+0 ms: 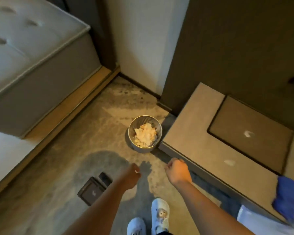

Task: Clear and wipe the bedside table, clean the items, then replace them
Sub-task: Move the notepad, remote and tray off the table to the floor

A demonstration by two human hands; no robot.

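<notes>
A mottled grey carpet floor (pixel 95 133) carries a round grey waste bin (pixel 143 149) of crumpled pale paper, just beside the far corner of a low beige bedside table (pixel 193 119). A dark square tray (pixel 90 192) lies nearer, a small dark rectangular object (pixel 105 178) against it. A crumpled blue cloth (pixel 287 197) lies at the table's near end.

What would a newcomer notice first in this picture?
Probably the round bin full of crumpled paper, on the floor in the middle, beside the corner of the low table. Below it the left hand and right hand reach forward; a blue cloth lies on that table at the right edge.
</notes>
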